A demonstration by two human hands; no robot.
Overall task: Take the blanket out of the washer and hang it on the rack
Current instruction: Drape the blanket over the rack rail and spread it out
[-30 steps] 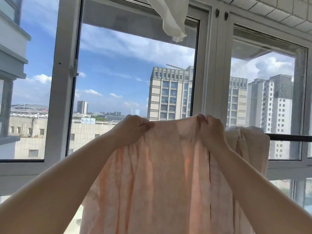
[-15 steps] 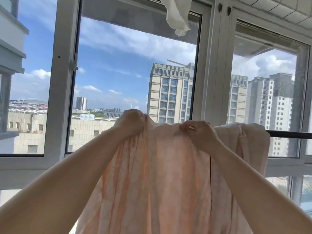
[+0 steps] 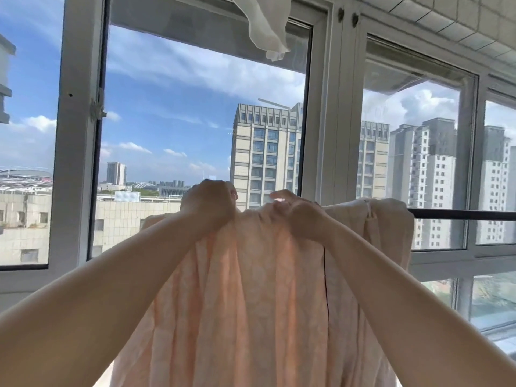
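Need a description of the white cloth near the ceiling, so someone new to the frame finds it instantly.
Start at the wide open window pane showing blue sky, then follow its top frame to the right. The white cloth hangs there from above the picture's edge, ending in a crumpled tip. Unlike the peach blanket gripped by both hands below, it is plain white, thin, high up and untouched.

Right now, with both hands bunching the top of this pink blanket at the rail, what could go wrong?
1. The left hand and right hand pinch the blanket close together, so it may stay gathered rather than spread for drying.
2. Its left part seems held only by the hands; the dark rail shows only on the right, so letting go could let that side slide down.
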